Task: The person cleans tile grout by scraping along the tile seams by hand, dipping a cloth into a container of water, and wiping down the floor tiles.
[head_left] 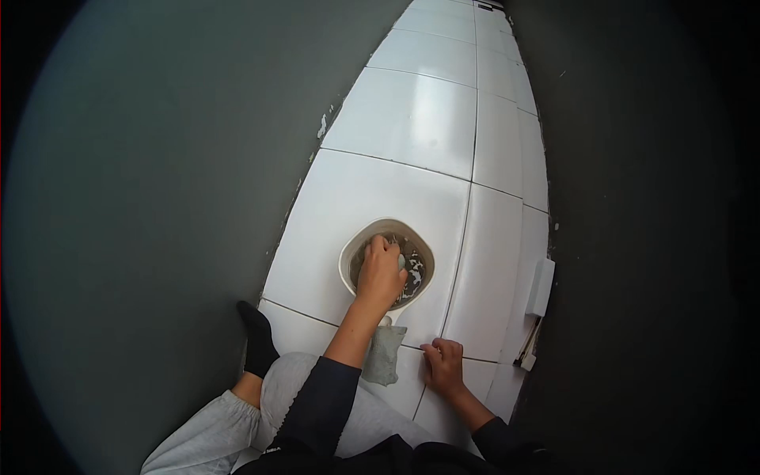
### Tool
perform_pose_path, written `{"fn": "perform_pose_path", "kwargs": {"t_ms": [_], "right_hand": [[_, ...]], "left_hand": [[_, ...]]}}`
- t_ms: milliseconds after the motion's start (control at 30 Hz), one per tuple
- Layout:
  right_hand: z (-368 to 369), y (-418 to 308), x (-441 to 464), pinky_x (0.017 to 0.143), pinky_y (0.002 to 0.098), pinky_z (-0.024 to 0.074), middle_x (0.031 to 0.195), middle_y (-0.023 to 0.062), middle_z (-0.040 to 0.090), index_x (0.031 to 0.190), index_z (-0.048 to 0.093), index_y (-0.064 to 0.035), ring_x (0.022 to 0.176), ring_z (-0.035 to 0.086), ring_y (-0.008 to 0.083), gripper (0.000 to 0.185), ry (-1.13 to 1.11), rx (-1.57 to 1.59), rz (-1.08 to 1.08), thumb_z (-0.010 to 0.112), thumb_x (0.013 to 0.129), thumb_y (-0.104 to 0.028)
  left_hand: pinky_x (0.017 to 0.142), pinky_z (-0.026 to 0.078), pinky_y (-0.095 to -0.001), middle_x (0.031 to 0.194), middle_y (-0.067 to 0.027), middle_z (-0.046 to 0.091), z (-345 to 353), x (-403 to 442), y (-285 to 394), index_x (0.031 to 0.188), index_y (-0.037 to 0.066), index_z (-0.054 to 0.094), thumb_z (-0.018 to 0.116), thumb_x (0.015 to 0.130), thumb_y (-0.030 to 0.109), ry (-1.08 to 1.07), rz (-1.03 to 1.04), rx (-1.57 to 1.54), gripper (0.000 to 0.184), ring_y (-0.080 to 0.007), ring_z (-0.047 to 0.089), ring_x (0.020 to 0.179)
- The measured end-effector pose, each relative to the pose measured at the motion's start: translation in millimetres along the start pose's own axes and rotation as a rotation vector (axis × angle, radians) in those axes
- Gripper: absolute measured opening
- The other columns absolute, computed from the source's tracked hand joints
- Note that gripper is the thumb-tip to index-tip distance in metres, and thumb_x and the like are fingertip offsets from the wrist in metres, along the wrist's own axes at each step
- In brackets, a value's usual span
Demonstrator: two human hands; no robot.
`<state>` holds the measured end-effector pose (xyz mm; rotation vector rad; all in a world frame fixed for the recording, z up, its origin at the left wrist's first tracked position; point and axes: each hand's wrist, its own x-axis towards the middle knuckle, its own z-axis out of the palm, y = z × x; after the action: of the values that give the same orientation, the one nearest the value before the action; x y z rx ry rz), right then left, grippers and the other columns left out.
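My left hand [382, 273] reaches down into a white dipper [346, 277] that holds dark water with pale foam or reflections on it. Its fingers are closed round a pale green cloth [402, 260], mostly hidden by the hand. From the dipper a short handle [393, 316] points back toward me. Just below that handle, a second grey-green cloth [385, 358] lies flat by my leg. My right hand [445, 366] rests on the white tiles to the right of this cloth, fingers loosely bent and slightly apart, holding nothing.
White tiles [396, 115] run away from me in a narrowing strip between dark grey surfaces [174, 158]. At the right edge stands a white box-like object [541, 286], with a thin dark and white item [528, 348] below it. My black-socked foot [258, 340] is at the left edge.
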<state>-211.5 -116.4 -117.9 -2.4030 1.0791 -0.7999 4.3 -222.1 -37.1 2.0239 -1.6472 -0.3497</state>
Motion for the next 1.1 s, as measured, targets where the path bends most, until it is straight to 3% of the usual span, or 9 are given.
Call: {"fn": "perform_pose_path", "kwargs": {"t_ms": [167, 233, 333, 567, 633, 867, 1033, 1100], "right_hand": [[0.5, 0.3, 0.0, 0.082, 0.0412, 0.0375, 0.099, 0.0098, 0.051, 0.104, 0.060, -0.0089, 0.094, 0.049, 0.0286, 0.036, -0.008, -0.002, 0.003, 0.062, 0.069, 0.000], [0.5, 0.2, 0.0, 0.082, 0.0411, 0.0376, 0.099, 0.0099, 0.051, 0.103, 0.060, -0.0088, 0.094, 0.049, 0.0286, 0.036, -0.010, -0.002, 0.004, 0.062, 0.069, 0.000], [0.7, 0.4, -0.1, 0.082, 0.0410, 0.0379, 0.100, 0.0100, 0.051, 0.103, 0.061, -0.0087, 0.094, 0.049, 0.0285, 0.035, -0.007, -0.006, 0.003, 0.062, 0.068, 0.000], [0.0, -0.3, 1.0, 0.082, 0.0408, 0.0384, 0.099, 0.0100, 0.051, 0.102, 0.061, -0.0086, 0.094, 0.049, 0.0284, 0.035, -0.013, -0.006, 0.005, 0.062, 0.068, 0.000], [0.1, 0.1, 0.7, 0.082, 0.0408, 0.0384, 0.099, 0.0099, 0.051, 0.102, 0.061, -0.0086, 0.094, 0.049, 0.0283, 0.035, -0.013, -0.008, 0.005, 0.062, 0.068, 0.000], [-0.1, -0.3, 1.2, 0.082, 0.0405, 0.0386, 0.099, 0.0096, 0.051, 0.101, 0.061, -0.0086, 0.094, 0.049, 0.0280, 0.036, -0.012, -0.011, 0.003, 0.061, 0.067, 0.001], [0.6, 0.1, 1.2, 0.083, 0.0406, 0.0386, 0.099, 0.0095, 0.051, 0.101, 0.061, -0.0085, 0.095, 0.049, 0.0279, 0.036, -0.007, -0.008, 0.000, 0.061, 0.067, 0.001], [0.0, 0.2, 1.0, 0.083, 0.0407, 0.0386, 0.099, 0.0095, 0.051, 0.102, 0.061, -0.0085, 0.095, 0.049, 0.0280, 0.037, -0.022, -0.009, 0.003, 0.061, 0.066, 0.001]], "left_hand": [[0.081, 0.050, -0.0473, 0.099, -0.0220, 0.058, -2.7, 3.4, 0.4, 0.105, 0.000, 0.058, 0.066, 0.074, 0.000, -0.128, -0.086, -0.088, 0.032, -0.0436, 0.059, 0.090], [0.075, 0.051, -0.0483, 0.093, -0.0240, 0.059, 0.4, 0.3, -1.5, 0.100, 0.002, 0.058, 0.063, 0.078, 0.001, -0.047, 0.021, -0.137, 0.022, -0.0441, 0.060, 0.084], [0.073, 0.050, -0.0490, 0.092, -0.0248, 0.059, 2.1, 2.5, -2.0, 0.095, 0.003, 0.058, 0.062, 0.082, 0.005, -0.062, 0.010, -0.147, 0.013, -0.0430, 0.060, 0.086], [0.070, 0.047, -0.0477, 0.082, -0.0204, 0.061, -9.3, 9.8, 9.2, 0.090, 0.004, 0.061, 0.059, 0.088, 0.014, -0.019, -0.013, -0.124, 0.010, -0.0404, 0.059, 0.080], [0.066, 0.046, -0.0481, 0.076, -0.0205, 0.062, -9.1, 12.4, 8.2, 0.086, 0.002, 0.059, 0.059, 0.090, 0.017, 0.081, 0.028, -0.153, 0.015, -0.0406, 0.059, 0.074], [0.054, 0.044, -0.0464, 0.064, -0.0194, 0.060, -9.4, 11.5, 6.2, 0.077, 0.002, 0.060, 0.060, 0.091, 0.023, 0.121, 0.069, -0.233, 0.025, -0.0410, 0.057, 0.059], [0.047, 0.037, -0.0412, 0.053, -0.0208, 0.050, -15.3, 9.9, 13.2, 0.060, -0.001, 0.053, 0.056, 0.094, 0.030, 0.133, 0.022, -0.239, 0.045, -0.0381, 0.050, 0.048], [0.047, 0.040, -0.0428, 0.053, -0.0198, 0.052, -15.5, 10.2, 13.1, 0.060, 0.002, 0.056, 0.054, 0.094, 0.030, 0.137, 0.007, -0.250, 0.044, -0.0380, 0.053, 0.049]]}}
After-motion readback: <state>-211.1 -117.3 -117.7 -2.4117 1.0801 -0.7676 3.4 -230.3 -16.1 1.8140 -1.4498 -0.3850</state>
